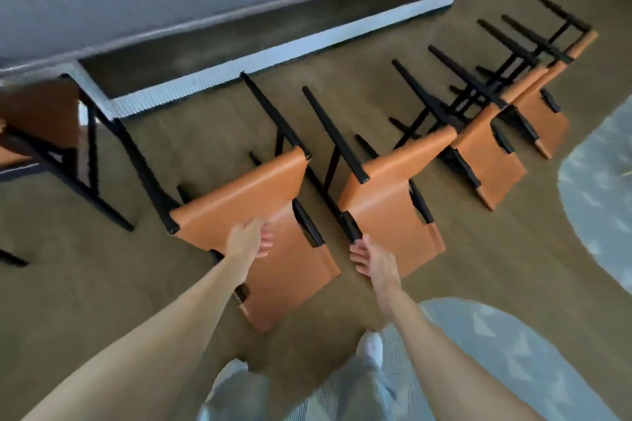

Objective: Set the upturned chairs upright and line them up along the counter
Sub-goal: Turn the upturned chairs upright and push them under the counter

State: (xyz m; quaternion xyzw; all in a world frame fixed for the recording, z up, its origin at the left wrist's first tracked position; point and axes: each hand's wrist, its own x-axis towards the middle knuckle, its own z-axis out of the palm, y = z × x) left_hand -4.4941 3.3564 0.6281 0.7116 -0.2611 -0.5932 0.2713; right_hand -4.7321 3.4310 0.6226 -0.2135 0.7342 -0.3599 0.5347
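Chairs with tan leather seats and black frames lie tipped over on the brown floor (444, 249) along the grey counter (171, 10) that fills the upper left of the frame. Four tipped chairs can be counted with fair confidence: the nearest chair (260, 215) at centre, a second chair (386, 202) just right of it, and two more, a third chair (485, 161) and a fourth chair (543, 123), whose black legs overlap in the upper right so that a further one behind them cannot be ruled out. One upright chair (41, 120) at the left edge is cut off by the frame.

The left hand (251, 239) rests on the nearest chair's leather, fingers loose, gripping nothing. The right hand (372, 261) reaches to the second chair's black frame end; motion blur leaves it unclear whether the fingers close on it. Two pale patterned rugs (513, 352) show at lower right, both cut off.
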